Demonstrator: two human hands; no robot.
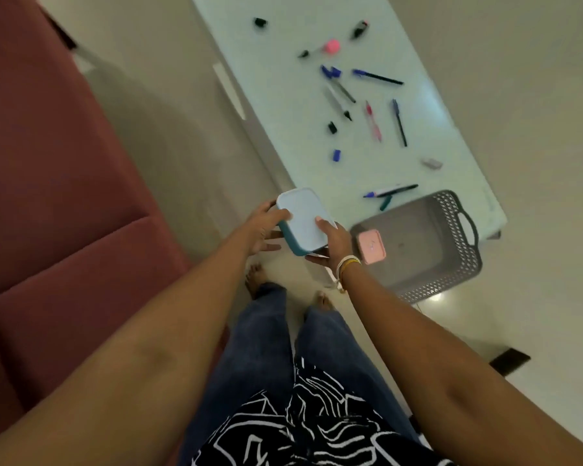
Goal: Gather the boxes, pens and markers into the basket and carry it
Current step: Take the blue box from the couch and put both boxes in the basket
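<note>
The underside and far long side of the blue box (302, 220) are hidden by the hands. The left hand (261, 232) shows its back only; its fingertips pass under the box. The right hand (332, 245) covers the near corner. The bench (451, 136) is cut off at the top edge. The small dark caps (332, 127) are too blurred to identify. The pink box (371, 247) is partly masked by the basket (451, 264) wall.
</note>
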